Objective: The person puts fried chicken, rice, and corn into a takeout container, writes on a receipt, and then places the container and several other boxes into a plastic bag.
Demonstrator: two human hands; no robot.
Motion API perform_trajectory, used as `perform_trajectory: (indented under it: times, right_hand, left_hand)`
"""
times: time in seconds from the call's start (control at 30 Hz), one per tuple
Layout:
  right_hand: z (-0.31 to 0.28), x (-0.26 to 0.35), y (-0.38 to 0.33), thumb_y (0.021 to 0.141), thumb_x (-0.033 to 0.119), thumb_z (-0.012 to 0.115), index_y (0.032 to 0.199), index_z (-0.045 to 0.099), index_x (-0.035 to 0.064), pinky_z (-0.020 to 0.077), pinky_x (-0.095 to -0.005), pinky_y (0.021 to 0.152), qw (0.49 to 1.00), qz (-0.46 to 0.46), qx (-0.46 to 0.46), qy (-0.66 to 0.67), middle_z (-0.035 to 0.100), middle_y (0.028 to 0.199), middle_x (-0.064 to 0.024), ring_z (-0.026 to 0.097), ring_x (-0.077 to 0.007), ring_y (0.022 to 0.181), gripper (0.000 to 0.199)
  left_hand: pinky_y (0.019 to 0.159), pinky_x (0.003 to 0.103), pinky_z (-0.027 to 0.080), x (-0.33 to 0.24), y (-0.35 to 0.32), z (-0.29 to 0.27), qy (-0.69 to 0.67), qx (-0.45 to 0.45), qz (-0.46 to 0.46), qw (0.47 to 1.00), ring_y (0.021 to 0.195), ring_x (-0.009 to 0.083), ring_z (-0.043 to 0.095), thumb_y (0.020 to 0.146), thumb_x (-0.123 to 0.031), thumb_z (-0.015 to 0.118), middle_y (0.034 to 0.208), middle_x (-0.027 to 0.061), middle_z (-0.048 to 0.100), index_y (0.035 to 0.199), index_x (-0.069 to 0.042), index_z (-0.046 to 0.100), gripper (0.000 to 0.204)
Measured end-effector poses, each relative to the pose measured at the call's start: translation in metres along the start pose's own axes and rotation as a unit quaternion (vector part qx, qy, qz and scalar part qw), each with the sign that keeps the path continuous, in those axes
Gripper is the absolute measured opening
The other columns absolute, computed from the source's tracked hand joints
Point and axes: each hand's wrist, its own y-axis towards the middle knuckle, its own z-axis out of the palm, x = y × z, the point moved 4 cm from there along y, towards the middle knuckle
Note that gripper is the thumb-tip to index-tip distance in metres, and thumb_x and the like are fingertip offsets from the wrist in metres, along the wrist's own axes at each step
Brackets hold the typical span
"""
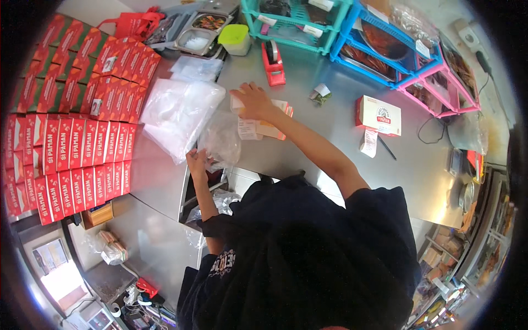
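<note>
One clear bag (223, 137) is front-left of the tape dispenser (274, 69), its edge pinched by the left hand (197, 162), while the right hand (254, 102) spreads open over a box (270, 130) before that dispenser.

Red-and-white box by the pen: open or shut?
Shut, it appears: the white top of the box covers it right to the red side, with no raised flap showing.

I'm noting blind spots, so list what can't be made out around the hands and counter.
In the head view:
Orange-and-white item: partly hidden by the right hand.
Left hand: too small to tell whether its fingers grip the clear plastic bag.
White-and-red box: its closed top hides the inside.
Teal rack: top cut off by the upper edge.
</note>
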Motion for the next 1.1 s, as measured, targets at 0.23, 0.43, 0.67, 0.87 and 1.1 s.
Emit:
perform_trajectory:
  times: [0.23,0.43,0.67,0.87,1.1]
  right_hand:
    - [0.059,-0.016,0.070,0.058,0.039,0.072,0.127,0.039,0.0203,0.0386,-0.0490,0.090,0.998,0.057,0.025,-0.014,0.040,0.122,-0.0132,0.038,-0.0322,0.116,0.078]
    - [0.048,0.004,0.036,0.062,0.054,0.069,0.131,0.033,0.0135,0.0244,-0.0577,0.096,0.984,0.147,-0.099,0.009,0.032,0.134,-0.0147,0.027,-0.0341,0.125,0.087]
    - [0.020,-0.058,-0.040,0.062,0.051,0.070,0.134,0.027,0.0107,0.0248,-0.0560,0.097,0.972,0.223,-0.069,0.018,0.027,0.138,-0.0163,0.025,-0.0332,0.128,0.093]
    - [0.009,-0.018,-0.078,0.048,0.047,0.079,0.135,0.023,0.0161,0.0284,-0.0590,0.093,0.960,0.267,0.077,-0.038,0.029,0.133,-0.0153,0.030,-0.0358,0.122,0.107]
    - [0.019,-0.048,-0.157,0.046,0.032,0.082,0.132,0.025,0.0164,0.0338,-0.0548,0.091,0.961,0.276,-0.006,-0.024,0.031,0.127,-0.0170,0.032,-0.0382,0.117,0.105]
  left_hand:
    - [0.057,0.034,0.053,0.003,0.000,-0.008,-0.005,-0.029,-0.013,0.999,0.073,0.0170,0.057,0.079,-0.005,0.060,0.088,0.0097,0.056,0.105,-0.008,0.037,0.034]
    - [0.057,0.025,0.047,0.012,-0.005,-0.049,0.030,-0.098,0.055,0.993,0.072,0.0114,0.054,0.078,-0.007,0.063,0.082,0.0049,0.057,0.094,-0.004,0.050,0.021]
    - [0.065,0.031,0.046,0.003,-0.003,-0.039,0.259,-0.232,0.166,0.923,0.070,0.0214,0.055,0.068,-0.023,0.075,0.089,0.0154,0.054,0.104,0.005,0.046,0.054]
    - [0.059,0.033,0.048,0.039,0.003,-0.058,0.319,-0.186,0.161,0.915,0.069,0.0214,0.056,0.061,-0.026,0.078,0.085,0.0147,0.055,0.107,0.002,0.042,0.064]
    - [0.046,0.028,0.044,0.021,-0.015,-0.042,0.202,-0.099,0.027,0.974,0.066,0.0150,0.056,0.071,-0.015,0.068,0.079,0.0059,0.057,0.091,-0.004,0.053,0.028]
